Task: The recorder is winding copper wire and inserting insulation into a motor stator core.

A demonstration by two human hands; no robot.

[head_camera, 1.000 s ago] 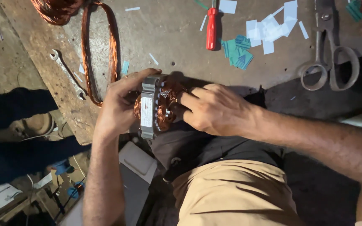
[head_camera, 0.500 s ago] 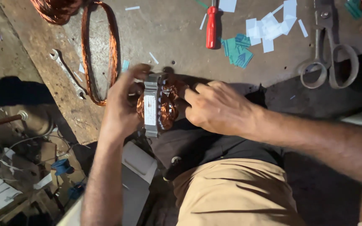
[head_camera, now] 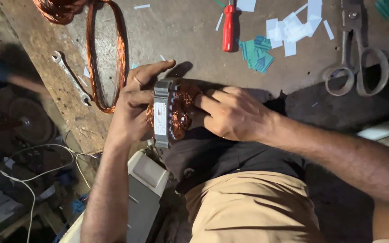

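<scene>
The left hand clamps its grip around the grey motor stator, steadying it over the lap at the table edge, so the right hand fingers, closed together, can press its copper windings.

- The motor stator shows only its grey edge and some copper winding; the left hand covers its far side, and the right hand covers its near face.
- The right fingertips are lost in the winding, so their grip cannot be told.
- The copper wire coil is cut off by the top edge.
- The scissors lose their blade tips at the top edge.
- The screwdriver shows only its red handle.
- The floor clutter at lower left is dark and blurred.
</scene>
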